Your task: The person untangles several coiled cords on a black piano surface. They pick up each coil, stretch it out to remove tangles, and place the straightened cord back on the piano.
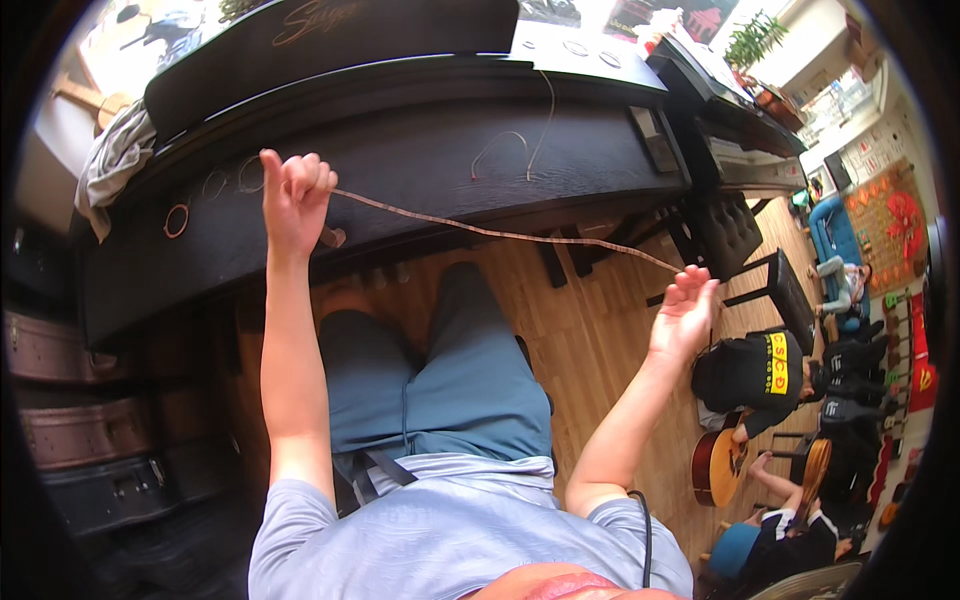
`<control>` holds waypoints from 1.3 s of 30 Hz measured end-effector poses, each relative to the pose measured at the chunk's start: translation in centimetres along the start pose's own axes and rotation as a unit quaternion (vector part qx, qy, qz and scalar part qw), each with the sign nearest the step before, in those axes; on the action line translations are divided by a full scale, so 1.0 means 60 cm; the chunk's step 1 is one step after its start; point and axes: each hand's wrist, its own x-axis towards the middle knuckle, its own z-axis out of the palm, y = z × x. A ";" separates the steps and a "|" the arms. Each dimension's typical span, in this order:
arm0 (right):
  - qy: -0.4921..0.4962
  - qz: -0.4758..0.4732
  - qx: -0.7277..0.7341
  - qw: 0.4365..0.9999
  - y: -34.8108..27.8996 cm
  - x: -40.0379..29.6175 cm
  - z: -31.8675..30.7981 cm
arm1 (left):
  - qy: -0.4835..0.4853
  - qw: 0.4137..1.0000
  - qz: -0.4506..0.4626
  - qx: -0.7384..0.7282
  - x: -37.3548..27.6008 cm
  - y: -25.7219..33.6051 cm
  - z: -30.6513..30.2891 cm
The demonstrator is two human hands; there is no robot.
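Note:
A long thin cord, banded brown and pale, point(480, 229) stretches slightly slack between my two hands. My left hand point(298, 191) is closed on its left end above a black piano point(420, 142). At the right, over the wood floor, my right hand point(686, 300) has its palm up with the other end at its fingertips. A copper-coloured coil point(176, 221) and thin wire coils point(215, 184) lie on the piano left of my left hand. Thin bent wires point(531, 150) rest farther right on it. A brown object point(334, 238) shows beside my left wrist.
A grey cloth point(120, 161) hangs at the piano's left end. Instrument cases point(82, 420) are stacked at lower left. Black padded stools point(720, 232) stand right of the piano. Seated people point(750, 375) with guitars point(720, 469) are at the right.

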 end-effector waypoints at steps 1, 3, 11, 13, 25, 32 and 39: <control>0.012 0.022 -0.029 0.999 0.023 0.000 -0.026 | -0.023 1.000 0.011 -0.001 -0.008 0.008 0.010; 0.026 0.112 -0.044 0.992 0.079 0.007 -0.101 | -0.080 0.996 0.027 0.038 -0.023 0.014 0.058; 0.051 0.472 -0.033 0.880 0.299 -0.041 -0.314 | -0.288 0.942 -0.034 0.172 -0.061 -0.063 0.254; -0.016 0.547 -0.054 0.835 0.302 -0.063 -0.272 | -0.315 0.922 -0.048 0.219 -0.073 -0.095 0.277; -0.313 0.135 -0.401 0.850 0.056 -0.105 0.004 | -0.334 0.917 -0.125 0.176 -0.096 -0.193 0.317; -0.562 0.213 -0.198 0.775 0.071 -0.158 0.059 | -0.214 0.965 -0.138 -0.063 -0.065 -0.180 0.305; -0.324 0.277 -0.187 0.885 0.049 -0.151 0.074 | -0.215 0.970 -0.103 -0.040 -0.041 -0.148 0.261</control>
